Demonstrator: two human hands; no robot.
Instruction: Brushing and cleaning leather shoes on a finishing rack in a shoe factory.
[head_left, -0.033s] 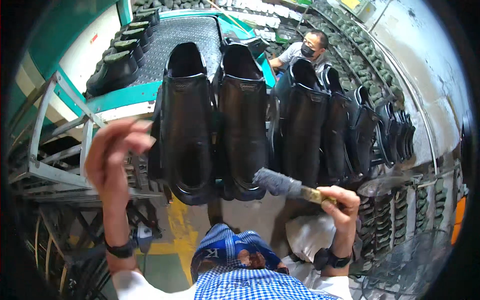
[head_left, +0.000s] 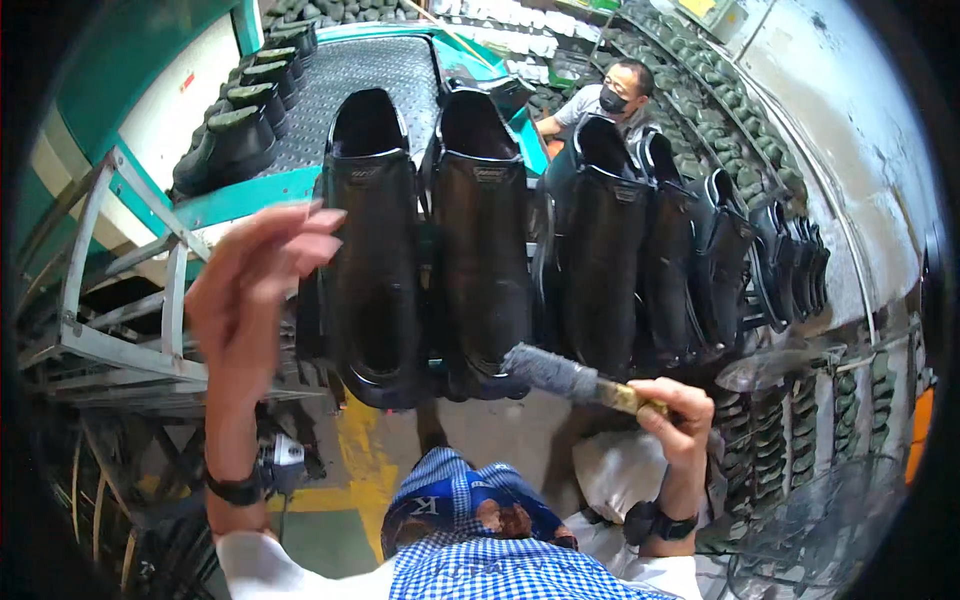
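A row of black slip-on shoes hangs or stands toes-down before me, the nearest being the left shoe (head_left: pixel 372 250) and the one beside it (head_left: pixel 482 250). My right hand (head_left: pixel 675 415) grips the worn yellowish handle of a brush (head_left: pixel 555 374). The brush's fuzzy grey head lies over or just in front of the second shoe's toe; whether it touches, I cannot tell. My left hand (head_left: pixel 250 290), smeared by motion, is raised beside the left shoe. Its fingers are loosely bent and apart, holding nothing, and the fingertips overlap that shoe's edge in the picture.
A metal rack frame (head_left: pixel 120 345) stands at the left. Beyond the shoes is a teal-edged machine with a studded dark belt (head_left: pixel 370 75) bearing several black shoes (head_left: pixel 230 150). A masked person (head_left: pixel 610 100) sits behind. Shelves of dark shoe pieces (head_left: pixel 700 100) line the right.
My left hand has shifted right, its fingertips now overlapping the left shoe's edge. The brush in my right hand has moved slightly left.
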